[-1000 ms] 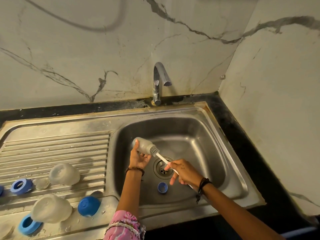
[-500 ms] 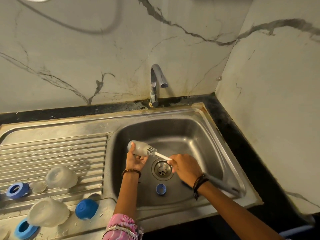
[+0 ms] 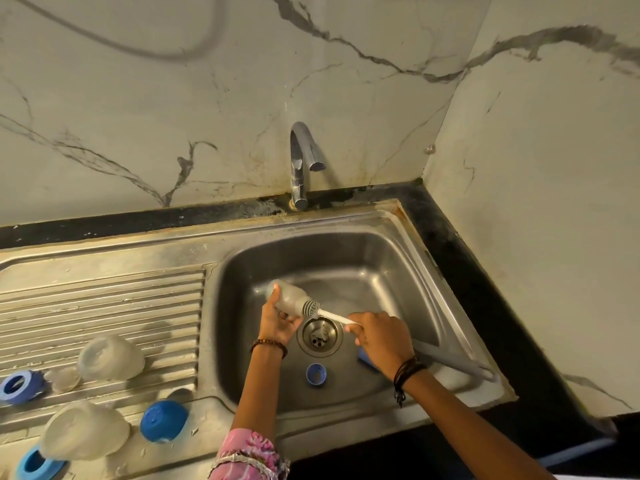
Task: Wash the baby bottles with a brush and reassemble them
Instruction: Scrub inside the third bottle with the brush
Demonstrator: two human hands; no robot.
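Observation:
Over the sink basin (image 3: 381, 265) my left hand (image 3: 278, 323) grips a cloudy baby bottle (image 3: 289, 298) lying sideways, its mouth pointing right. The grey bristle head of a bottle brush (image 3: 311, 309) sits at the bottle's mouth. My right hand (image 3: 379, 336) holds the brush by its white handle, and the grey end of the handle sticks out behind my wrist to the right. A small blue ring (image 3: 316, 374) lies on the basin floor near the drain (image 3: 320, 336). Another blue piece (image 3: 365, 356) is partly hidden under my right hand.
On the ribbed drainboard (image 3: 104, 306) at left lie two clear domed caps (image 3: 110, 356) (image 3: 85, 434), a small clear teat (image 3: 64, 378), two blue collar rings (image 3: 19, 388) (image 3: 36, 465) and a blue cap (image 3: 163, 420). The tap (image 3: 301, 164) stands behind the basin, not running.
My right hand slid up and right along the handle and the brush head drew partly out of the bottle's mouth. The view shifted slightly.

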